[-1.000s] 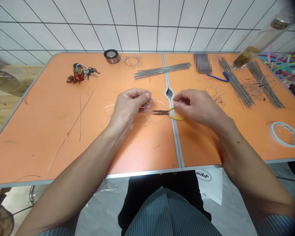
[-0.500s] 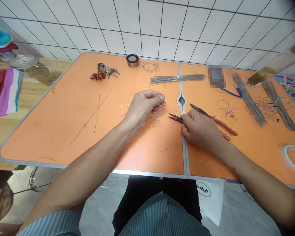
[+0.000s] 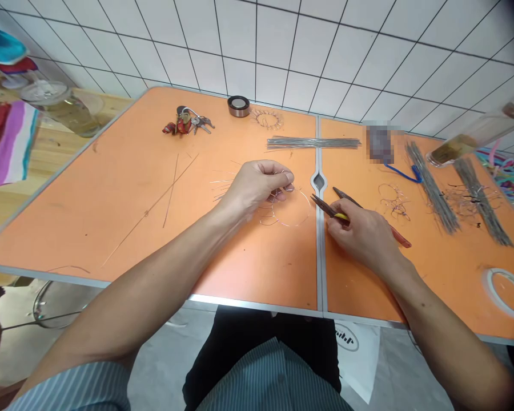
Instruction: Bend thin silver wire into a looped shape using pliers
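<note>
My left hand [image 3: 261, 185] is closed in a pinch on a piece of thin wire bent into loops. One large round wire loop [image 3: 309, 212] hangs to the right of the fingers, just above or on the orange table, and loose wire ends stick out to the left. In my right hand [image 3: 364, 231] is a pair of needle-nose pliers [image 3: 324, 206] with a bit of yellow at the grip. Their dark tips point left, close to the loop but apart from it. A second pair of pliers [image 3: 345, 197] with red handles lies behind this hand, partly hidden.
Bundles of straight wire [image 3: 312, 142] lie at the back and right, near tangled wire scraps [image 3: 394, 201]. Keys [image 3: 201, 123], a small round tin [image 3: 239, 107], a wire ring [image 3: 267, 119], a tape roll [image 3: 508, 294] and a slanted glass jar [image 3: 454, 142] surround the work area.
My right hand has drawn the pliers right, away from the wire loop, raising them a little. My left hand keeps its pinch on the wire. The view has shifted slightly.
</note>
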Demonstrator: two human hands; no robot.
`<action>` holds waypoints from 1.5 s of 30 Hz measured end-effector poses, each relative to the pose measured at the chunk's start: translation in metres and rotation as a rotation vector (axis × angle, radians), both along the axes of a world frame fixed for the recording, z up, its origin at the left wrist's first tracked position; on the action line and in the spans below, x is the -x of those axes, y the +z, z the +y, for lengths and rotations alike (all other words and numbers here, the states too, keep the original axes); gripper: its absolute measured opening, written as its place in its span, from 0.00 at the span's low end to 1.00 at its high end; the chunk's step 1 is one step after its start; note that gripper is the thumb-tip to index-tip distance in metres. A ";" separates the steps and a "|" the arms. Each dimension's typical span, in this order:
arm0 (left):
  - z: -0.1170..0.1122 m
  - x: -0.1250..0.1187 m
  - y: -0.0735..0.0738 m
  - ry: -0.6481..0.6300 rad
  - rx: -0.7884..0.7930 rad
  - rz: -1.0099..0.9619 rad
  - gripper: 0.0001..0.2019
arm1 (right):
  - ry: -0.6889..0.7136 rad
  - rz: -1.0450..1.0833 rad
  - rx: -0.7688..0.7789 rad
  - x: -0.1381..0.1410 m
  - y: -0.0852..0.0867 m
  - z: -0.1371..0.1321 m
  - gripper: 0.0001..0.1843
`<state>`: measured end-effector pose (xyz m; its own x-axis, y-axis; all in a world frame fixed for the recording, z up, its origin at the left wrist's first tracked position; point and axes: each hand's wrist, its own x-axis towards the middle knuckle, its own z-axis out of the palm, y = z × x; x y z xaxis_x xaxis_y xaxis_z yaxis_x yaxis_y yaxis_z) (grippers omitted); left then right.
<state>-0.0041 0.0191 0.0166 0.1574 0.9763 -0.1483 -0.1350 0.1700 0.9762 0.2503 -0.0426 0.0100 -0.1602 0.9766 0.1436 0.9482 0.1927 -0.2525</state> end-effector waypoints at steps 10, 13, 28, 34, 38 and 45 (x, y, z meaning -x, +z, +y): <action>-0.004 -0.005 -0.002 -0.101 0.004 0.033 0.05 | 0.208 0.209 0.072 -0.010 0.001 0.007 0.07; -0.005 -0.006 -0.003 -0.116 -0.001 0.052 0.06 | 0.267 0.253 0.098 -0.014 -0.002 0.010 0.05; -0.012 -0.010 0.002 -0.142 -0.070 0.134 0.05 | 0.304 0.194 0.082 -0.014 0.003 0.010 0.06; -0.013 -0.010 0.004 -0.157 -0.111 0.165 0.05 | 0.297 0.128 0.087 -0.014 0.002 0.009 0.08; -0.013 -0.010 0.002 -0.162 -0.127 0.190 0.06 | 0.311 0.132 0.090 -0.014 0.001 0.010 0.10; -0.015 -0.010 0.004 -0.176 -0.119 0.208 0.05 | 0.306 0.140 0.103 -0.013 0.001 0.009 0.09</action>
<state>0.0060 0.0043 0.0206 0.3039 0.9492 -0.0811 0.0911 0.0558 0.9943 0.2629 -0.0338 0.0111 -0.4331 0.8970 0.0884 0.8056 0.4292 -0.4085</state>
